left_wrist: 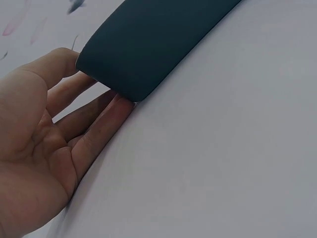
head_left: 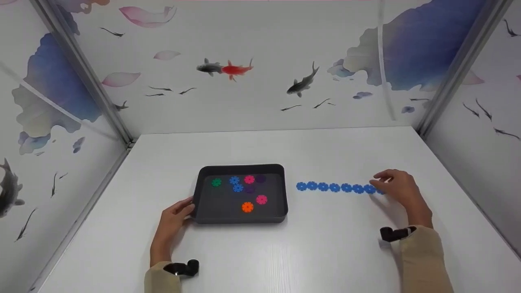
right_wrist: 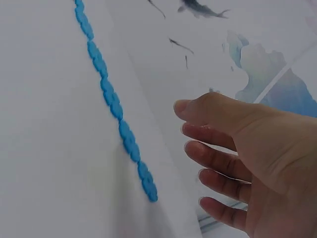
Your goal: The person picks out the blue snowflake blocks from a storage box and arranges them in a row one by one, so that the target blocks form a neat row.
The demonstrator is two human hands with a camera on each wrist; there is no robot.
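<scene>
My left hand [head_left: 169, 228] holds the dark rectangular tray [head_left: 220, 211] at its near left corner. In the left wrist view the thumb reaches the upper rim and the other fingers lie against the tray wall [left_wrist: 143, 44]. Over the right end of a row of blue flower-shaped discs [head_left: 334, 187] hovers my right hand [head_left: 397, 187], hiding part of the last disc. Its fingers [right_wrist: 218, 158] are loosely bent and hold nothing in the right wrist view, apart from the blue row [right_wrist: 111, 96], which lies flat on the table.
Inside the tray lie a green disc [head_left: 216, 182], an orange disc [head_left: 247, 206], two blue ones, two pink ones and dark purple ones [head_left: 249, 189]. The white table [head_left: 260, 256] is bordered by printed panels at the back and both sides.
</scene>
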